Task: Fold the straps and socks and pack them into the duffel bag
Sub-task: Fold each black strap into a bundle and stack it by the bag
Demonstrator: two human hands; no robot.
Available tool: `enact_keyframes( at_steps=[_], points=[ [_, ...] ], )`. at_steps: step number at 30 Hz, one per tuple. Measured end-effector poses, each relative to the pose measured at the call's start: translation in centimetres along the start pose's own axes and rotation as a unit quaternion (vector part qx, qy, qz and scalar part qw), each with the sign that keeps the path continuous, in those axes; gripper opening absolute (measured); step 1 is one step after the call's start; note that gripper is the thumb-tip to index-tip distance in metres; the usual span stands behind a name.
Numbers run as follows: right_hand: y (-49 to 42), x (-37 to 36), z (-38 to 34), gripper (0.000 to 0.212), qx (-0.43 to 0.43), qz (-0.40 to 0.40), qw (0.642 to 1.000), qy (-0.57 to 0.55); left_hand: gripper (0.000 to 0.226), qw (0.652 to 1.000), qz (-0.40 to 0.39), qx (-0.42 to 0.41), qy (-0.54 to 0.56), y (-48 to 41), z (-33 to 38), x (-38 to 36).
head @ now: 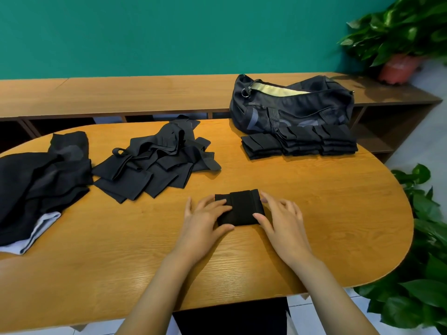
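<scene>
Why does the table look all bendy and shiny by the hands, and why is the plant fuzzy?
Head view: the wide-angle lens curves the table edge; head view, soft glare lightens the wood between the forearms, below the left hand and right hand; head view, the potted plant in the far corner is blurred.

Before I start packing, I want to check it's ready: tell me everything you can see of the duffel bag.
The duffel bag is dark, soft fabric, slumped at the far right of the table. Its zip gapes open, showing pale yellow lining. A metal ring hangs at its left end; a webbing handle crosses the front. Folded black stacks rest against it.
</scene>
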State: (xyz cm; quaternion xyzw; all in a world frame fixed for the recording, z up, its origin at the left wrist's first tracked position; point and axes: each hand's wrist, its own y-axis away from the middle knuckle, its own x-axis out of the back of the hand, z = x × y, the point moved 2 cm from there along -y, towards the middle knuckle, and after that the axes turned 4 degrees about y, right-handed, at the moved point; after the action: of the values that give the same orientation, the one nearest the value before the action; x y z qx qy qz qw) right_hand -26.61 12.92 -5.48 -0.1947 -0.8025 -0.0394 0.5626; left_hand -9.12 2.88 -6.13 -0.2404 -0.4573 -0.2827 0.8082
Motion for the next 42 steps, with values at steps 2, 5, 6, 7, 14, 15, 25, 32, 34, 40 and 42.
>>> enact_keyframes(
  at_steps=[2,5,6,7,14,15,25,32,34,40,42],
  points=[
    [0.1,0.1,-0.3,0.041,0.015,0.009,1.000,-0.020,0.048,0.999,-0.003,-0.001,-0.039,-0.4,0.2,0.1],
    [0.1,0.2,-0.9,0.019,0.070,0.027,0.997,-0.013,0.047,0.998,0.003,0.015,-0.063,-1.3,0.6,0.2],
    [-0.1,0.2,-1.1,0.019,0.095,0.021,0.995,0.018,0.046,0.998,0.006,0.018,-0.061,-1.6,0.7,0.3],
    [-0.3,0.0,-1.2,0.022,0.118,0.013,0.991,0.055,0.046,0.998,0.006,0.020,-0.059,-1.9,0.7,0.3],
    [-3.2,0.8,-2.1,0.046,0.157,0.018,0.970,0.187,0.069,0.997,0.066,0.044,-0.003,-3.6,0.8,1.7],
    [-4.0,1.4,-1.9,0.049,0.149,0.033,0.971,0.185,0.072,0.995,0.081,0.051,0.019,-3.9,0.8,2.2],
    [-15.9,5.2,1.8,0.061,0.090,0.012,0.969,0.231,0.054,0.959,0.055,0.101,0.261,-13.5,1.9,3.0],
    [-17.6,3.2,4.3,0.080,0.084,-0.034,0.968,0.234,0.053,0.914,0.006,0.192,0.358,-21.7,3.2,0.2],
    [-17.6,2.7,4.5,0.069,0.078,-0.029,0.973,0.215,0.044,0.906,-0.002,0.202,0.371,-23.2,3.5,-1.2],
    [-17.9,2.5,4.4,0.057,0.077,-0.041,0.978,0.189,0.033,0.926,0.032,0.193,0.322,-24.6,3.6,-2.5],
    [-17.8,3.2,3.9,0.053,0.083,-0.024,0.980,0.180,0.039,0.937,0.012,0.186,0.294,-24.5,3.4,-2.4]
  ],
)
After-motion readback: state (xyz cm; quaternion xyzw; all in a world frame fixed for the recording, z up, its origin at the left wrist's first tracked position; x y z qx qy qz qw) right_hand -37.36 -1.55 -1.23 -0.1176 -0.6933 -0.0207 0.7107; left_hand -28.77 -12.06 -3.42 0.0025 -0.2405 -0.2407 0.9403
